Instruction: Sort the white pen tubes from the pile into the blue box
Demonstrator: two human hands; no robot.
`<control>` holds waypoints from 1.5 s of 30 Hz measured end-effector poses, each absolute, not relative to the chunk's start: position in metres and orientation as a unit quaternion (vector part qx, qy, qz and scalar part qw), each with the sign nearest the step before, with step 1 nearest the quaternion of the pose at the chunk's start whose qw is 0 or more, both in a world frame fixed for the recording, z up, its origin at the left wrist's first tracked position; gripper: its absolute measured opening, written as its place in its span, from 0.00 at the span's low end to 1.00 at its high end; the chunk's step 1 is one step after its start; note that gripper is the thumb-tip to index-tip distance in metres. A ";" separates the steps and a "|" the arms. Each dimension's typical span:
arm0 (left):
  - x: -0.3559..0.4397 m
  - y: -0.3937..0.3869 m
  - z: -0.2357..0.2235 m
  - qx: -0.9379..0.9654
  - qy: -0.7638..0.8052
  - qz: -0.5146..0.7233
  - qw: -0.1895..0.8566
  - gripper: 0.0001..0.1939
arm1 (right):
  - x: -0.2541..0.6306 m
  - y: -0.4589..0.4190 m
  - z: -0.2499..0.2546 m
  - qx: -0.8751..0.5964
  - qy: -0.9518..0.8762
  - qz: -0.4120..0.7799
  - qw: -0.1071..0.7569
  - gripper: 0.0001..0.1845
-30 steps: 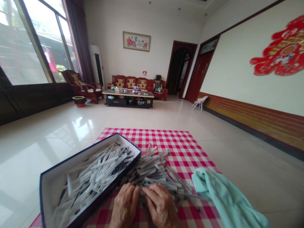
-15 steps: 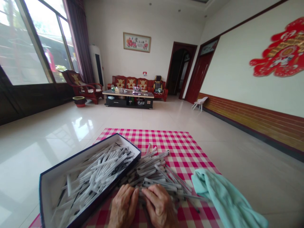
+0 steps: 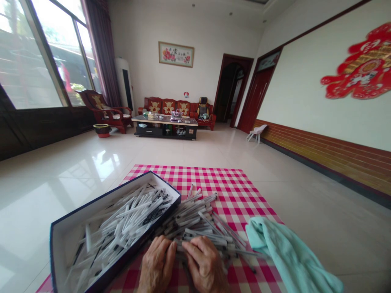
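Slim, translucent plastic pens with dark ends lie in a loose heap on the near surface, which is pink-and-white checked, just right of a long white box with dark blue edges. Beyond, glossy pale floor tiles run to a low black table and a carved red wooden sofa. The box hides much of the surface's left edge; a soft, rumpled mint-green cloth lies across the right. Checks show between heap and far edge. Straight, smooth tubes fill the box. Left hand and right hand, fingers curled, nearly meet at the heap's near side; I cannot tell whether either is clamped on a pen.
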State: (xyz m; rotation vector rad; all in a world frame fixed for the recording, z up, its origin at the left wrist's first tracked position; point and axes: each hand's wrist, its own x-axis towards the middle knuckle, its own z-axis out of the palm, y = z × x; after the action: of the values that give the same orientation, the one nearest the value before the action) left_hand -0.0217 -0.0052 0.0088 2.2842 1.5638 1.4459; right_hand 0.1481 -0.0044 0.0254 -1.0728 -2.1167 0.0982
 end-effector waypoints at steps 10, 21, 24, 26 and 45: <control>-0.046 -0.004 0.039 0.695 0.532 0.474 -0.097 0.07 | 0.150 -0.005 0.025 -0.423 -0.812 0.055 0.399 0.14; -0.076 0.005 0.043 0.669 0.620 0.378 -0.161 0.14 | 0.152 -0.006 0.027 -0.404 -0.814 0.065 0.413 0.20; -0.052 -0.001 0.041 0.723 0.549 0.407 -0.102 0.11 | 0.151 -0.007 0.031 -0.402 -0.815 0.072 0.411 0.21; -0.038 -0.005 0.039 0.753 0.508 0.413 -0.069 0.10 | 0.151 -0.008 0.031 -0.403 -0.816 0.076 0.408 0.21; -0.080 -0.006 0.072 0.649 0.584 0.486 -0.048 0.09 | 0.156 -0.003 0.028 -0.406 -0.794 0.024 0.451 0.19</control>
State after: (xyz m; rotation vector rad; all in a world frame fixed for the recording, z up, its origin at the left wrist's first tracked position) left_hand -0.0796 -0.0061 0.0715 2.1017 1.8914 1.5758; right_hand 0.1564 -0.0027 0.0277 -1.0033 -1.9629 0.0600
